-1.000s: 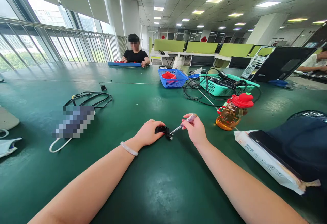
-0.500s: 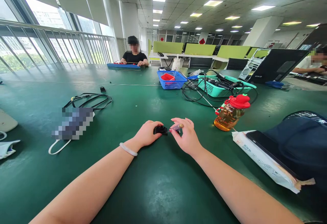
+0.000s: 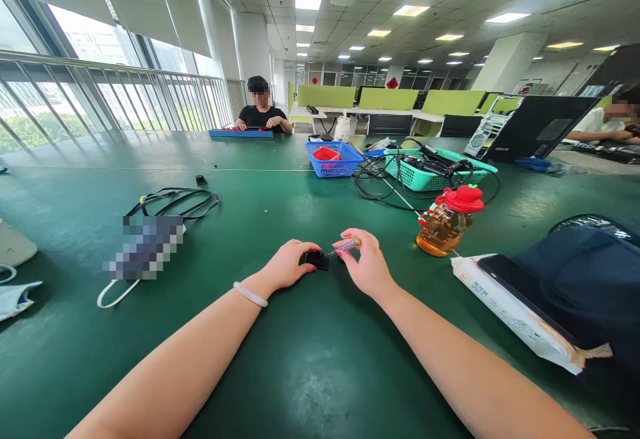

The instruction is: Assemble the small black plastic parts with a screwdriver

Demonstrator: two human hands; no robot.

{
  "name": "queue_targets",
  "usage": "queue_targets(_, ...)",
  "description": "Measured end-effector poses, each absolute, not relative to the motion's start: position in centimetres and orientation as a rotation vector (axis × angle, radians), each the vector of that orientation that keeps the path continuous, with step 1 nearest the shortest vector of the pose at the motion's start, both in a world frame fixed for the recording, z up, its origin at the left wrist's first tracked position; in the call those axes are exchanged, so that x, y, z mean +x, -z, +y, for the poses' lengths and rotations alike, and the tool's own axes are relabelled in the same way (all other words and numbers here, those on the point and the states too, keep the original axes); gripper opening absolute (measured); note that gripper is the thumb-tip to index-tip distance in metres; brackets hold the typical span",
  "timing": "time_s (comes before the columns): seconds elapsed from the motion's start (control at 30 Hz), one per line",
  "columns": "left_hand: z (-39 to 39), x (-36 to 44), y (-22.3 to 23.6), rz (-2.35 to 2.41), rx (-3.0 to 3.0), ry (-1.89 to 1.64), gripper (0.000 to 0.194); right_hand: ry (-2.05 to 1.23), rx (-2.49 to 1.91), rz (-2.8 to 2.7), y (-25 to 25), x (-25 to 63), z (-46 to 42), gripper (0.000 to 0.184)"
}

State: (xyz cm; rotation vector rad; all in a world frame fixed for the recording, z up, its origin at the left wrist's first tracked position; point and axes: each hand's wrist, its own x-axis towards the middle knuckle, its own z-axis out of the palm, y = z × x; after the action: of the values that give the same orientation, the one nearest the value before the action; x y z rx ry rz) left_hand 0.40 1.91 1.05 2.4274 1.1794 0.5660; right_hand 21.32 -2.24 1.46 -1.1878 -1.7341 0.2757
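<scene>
My left hand (image 3: 287, 264) grips a small black plastic part (image 3: 318, 262) at the middle of the green table, thumb and fingers closed around its left end. My right hand (image 3: 369, 264) pinches a small screwdriver (image 3: 350, 245) by its clear, purplish handle. Its thin metal shaft slants left, with the tip at the upper right edge of the black part; whether it touches cannot be told. Beneath my right fingers a bit of something dark (image 3: 341, 260) shows, mostly hidden.
A red-lidded bottle (image 3: 445, 229) stands to the right, near a phone (image 3: 530, 299) on a white packet (image 3: 515, 319). Farther back are a blue basket (image 3: 336, 169) and a green basket (image 3: 425, 180) with cables. A black cable (image 3: 200, 210) lies left. Across the table sits a person (image 3: 263, 115).
My right hand has come left and closer to the black part. The small piece seen at the screwdriver tip a second ago no longer shows there. My left hand keeps its grip.
</scene>
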Motion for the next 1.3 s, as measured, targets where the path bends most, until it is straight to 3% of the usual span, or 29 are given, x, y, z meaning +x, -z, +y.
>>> queue_targets(0.4,2.3,0.4,-0.6,1.185,2.517,-0.532,0.046,-0.168,-0.884,-1.976,-2.6,20.7,-4.1,0.021)
queue_targets(0.6,2.3,0.4,-0.6,1.155,2.531,-0.546,0.043,-0.213,-1.011,-2.042,-1.9,20.2,-3.6,0.017)
queue_targets(0.8,1.9,0.4,-0.7,1.152,2.515,-0.576,0.039,-0.31,-1.081,-1.762,-2.1,20.6,-3.6,0.009)
queue_targets(1.07,2.0,0.4,-0.6,1.176,2.505,-0.544,0.041,-0.101,-1.092,-1.838,-1.8,21.0,-3.1,0.01)
queue_targets(1.3,1.9,0.6,-0.8,1.136,2.508,-0.573,0.043,-0.149,-1.131,-1.87,-1.5,20.9,-2.7,0.006)
